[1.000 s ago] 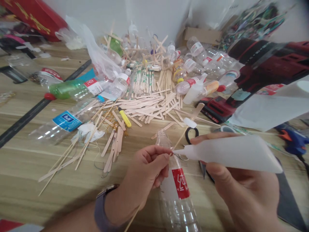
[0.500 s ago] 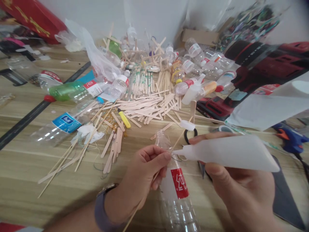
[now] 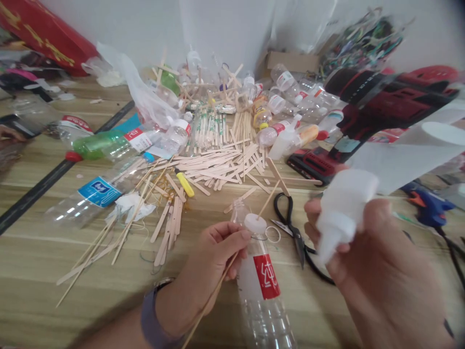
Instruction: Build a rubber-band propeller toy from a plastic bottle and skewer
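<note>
A thin bamboo skewer is pinched in my left hand, and a white bottle cap sits on it just above my fingertips. Beneath lies a clear plastic bottle with a red label, its neck partly behind the cap. My right hand, off to the right, grips a white glue bottle whose nozzle points down and left. Black-handled scissors lie between the hands. A small pale ring is beside the cap.
Wooden craft sticks are heaped ahead, with many plastic bottles behind. A red and black drill stands at right, near a blue glue gun. At left lies a blue-labelled bottle. Another person's hand shows at the left edge.
The glue bottle in my right hand has moved right, away from the skewer, and tipped nozzle down. The cap sits lower, nearer my left fingers. The scissors are uncovered, and another person's hand has appeared at left.
</note>
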Demonstrator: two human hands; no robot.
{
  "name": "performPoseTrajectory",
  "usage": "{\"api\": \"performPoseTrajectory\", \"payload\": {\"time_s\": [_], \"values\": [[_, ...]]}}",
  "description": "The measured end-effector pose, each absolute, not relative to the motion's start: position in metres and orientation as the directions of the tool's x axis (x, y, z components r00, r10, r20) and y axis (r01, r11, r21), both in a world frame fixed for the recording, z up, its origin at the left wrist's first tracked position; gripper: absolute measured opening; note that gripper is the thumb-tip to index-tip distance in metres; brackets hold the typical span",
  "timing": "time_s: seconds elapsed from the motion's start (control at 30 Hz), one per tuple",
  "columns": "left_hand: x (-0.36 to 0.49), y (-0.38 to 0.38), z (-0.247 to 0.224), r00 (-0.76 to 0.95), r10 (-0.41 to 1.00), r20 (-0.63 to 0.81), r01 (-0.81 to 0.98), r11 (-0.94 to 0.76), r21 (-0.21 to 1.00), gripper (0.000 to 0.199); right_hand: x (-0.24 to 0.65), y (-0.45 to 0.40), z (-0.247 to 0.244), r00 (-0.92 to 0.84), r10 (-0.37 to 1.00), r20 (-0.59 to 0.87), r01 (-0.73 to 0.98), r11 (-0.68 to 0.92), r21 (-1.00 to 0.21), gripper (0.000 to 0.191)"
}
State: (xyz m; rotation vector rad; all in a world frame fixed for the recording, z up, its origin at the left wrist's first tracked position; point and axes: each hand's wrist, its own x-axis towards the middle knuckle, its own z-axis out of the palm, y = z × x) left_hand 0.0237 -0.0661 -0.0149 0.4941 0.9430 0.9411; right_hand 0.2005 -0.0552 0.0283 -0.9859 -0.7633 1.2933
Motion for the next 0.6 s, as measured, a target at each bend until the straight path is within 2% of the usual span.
{"api": "performPoseTrajectory", "payload": {"time_s": [0.13,0.27,0.37,0.47,0.6], "values": [[0.023,-0.067,-0.014,0.244,0.857,-0.453,-0.435,0.514,0.739,0.027,0.223,-0.041,0.038,0.04,0.984,-0.172,-0.501,-0.129,-0.856,0.023],[0.023,-0.068,-0.012,0.234,0.865,-0.443,-0.415,0.502,0.759,0.027,0.244,-0.012,0.044,0.0,0.951,-0.308,-0.542,-0.259,-0.799,0.039],[0.023,-0.07,-0.011,0.241,0.872,-0.427,-0.405,0.49,0.772,0.028,0.249,0.012,0.041,0.012,0.918,-0.397,-0.487,-0.341,-0.804,0.031],[0.023,-0.07,-0.012,0.239,0.879,-0.413,-0.409,0.477,0.778,0.029,0.244,0.033,0.032,0.047,0.847,-0.529,-0.602,-0.399,-0.692,0.033],[0.022,-0.069,-0.014,0.234,0.876,-0.421,-0.399,0.481,0.78,0.028,0.233,0.055,0.018,0.047,0.809,-0.585,-0.647,-0.422,-0.636,0.036]]}}
